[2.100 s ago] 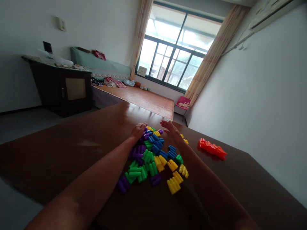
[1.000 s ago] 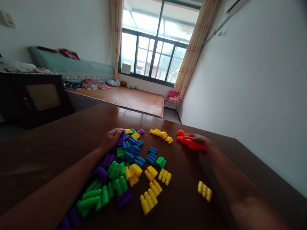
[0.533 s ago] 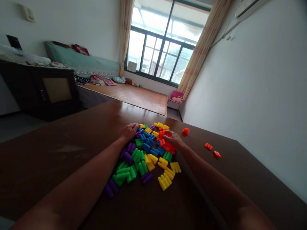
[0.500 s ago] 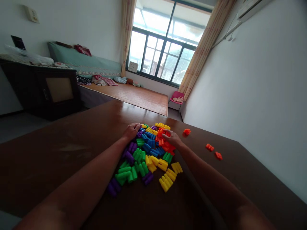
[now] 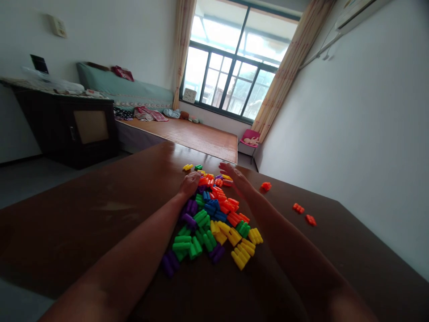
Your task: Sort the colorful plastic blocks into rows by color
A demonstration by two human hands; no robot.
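A pile of plastic building blocks, each made of joined tubes, lies on the dark table. Orange blocks [image 5: 229, 205] are spread over its far right part, with blue blocks [image 5: 212, 208] beneath and beside them. Green blocks [image 5: 182, 243], yellow blocks [image 5: 240, 257] and purple blocks [image 5: 170, 264] lie at the near side. My left hand [image 5: 190, 183] rests at the pile's far left edge, its fingers loosely extended against the blocks. Over the far right edge is my right hand [image 5: 233, 174], fingers stretched out, with nothing visible in it.
Three loose orange pieces [image 5: 298, 208] lie apart on the right side of the brown table [image 5: 110, 192]. Beyond the table are a mat-covered bed [image 5: 187, 134], a dark cabinet [image 5: 67, 120] and a pink chair [image 5: 250, 135] by the window.
My right hand has let go of the orange blocks and moved slightly away, its fingers straightened. The orange blocks are now spread across the pile. A yellow and a green block show beyond my left hand.
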